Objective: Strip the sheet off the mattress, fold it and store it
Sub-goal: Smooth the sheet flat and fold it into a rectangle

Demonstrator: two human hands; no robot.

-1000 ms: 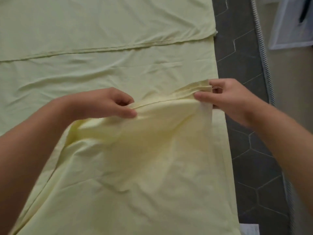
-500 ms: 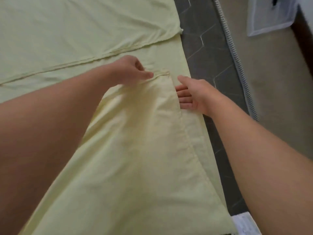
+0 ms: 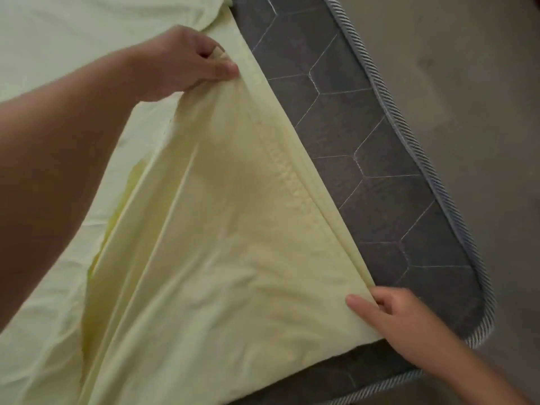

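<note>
Grey-beige floor [image 3: 482,83] runs down the right side, and the bed takes up everything else. Starting with the grips: the left hand [image 3: 187,59] is up near the top, fingers curled and thumb clamped down, pinching the far end of the folded edge of the pale yellow sheet [image 3: 219,229] and holding it lifted. You can see a bit of bunched fabric poking out between the fingers.

The right hand [image 3: 394,314] is down low near the corner of the bed, with its thumb lying flat on top of the fabric and the other fingers tucked around the near corner of that same edge, so it's got hold of the sheet as well. How tight that one is, hard to say, since the fingers are partly hidden behind the cloth.

Between the two hands the doubled edge runs as a taut diagonal line, with a stitched hem running just inside it. From there the fabric drapes down and left in long soft folds onto the rest of the sheet, which lies spread flat over the left part of the bed.

Right of that diagonal the dark grey mattress [image 3: 365,141] is bare, quilted in a hexagon pattern, with striped piping [image 3: 409,127] around its rim and a rounded corner at the bottom right.
</note>
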